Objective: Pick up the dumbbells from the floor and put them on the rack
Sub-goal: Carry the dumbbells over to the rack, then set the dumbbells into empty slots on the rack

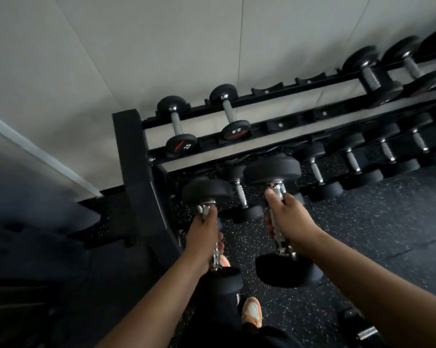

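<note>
I hold two black dumbbells with chrome handles in the air in front of the black rack (134, 156). My left hand (203, 237) is closed around the handle of the left dumbbell (207, 193). The handle of the larger right dumbbell (272, 172) is gripped by my right hand (288, 222). Both dumbbells point toward the rack, their far heads level with its lower tier. On the top tier rest two small dumbbells (180, 129) marked 2.5, with empty saddles (281, 125) to their right.
Bigger dumbbells (367, 69) fill the top tier's right end, and several more (352, 162) line the lower tier. Another dumbbell (362, 327) lies on the speckled rubber floor at lower right. My orange shoes (253, 311) stand below the hands. A pale wall backs the rack.
</note>
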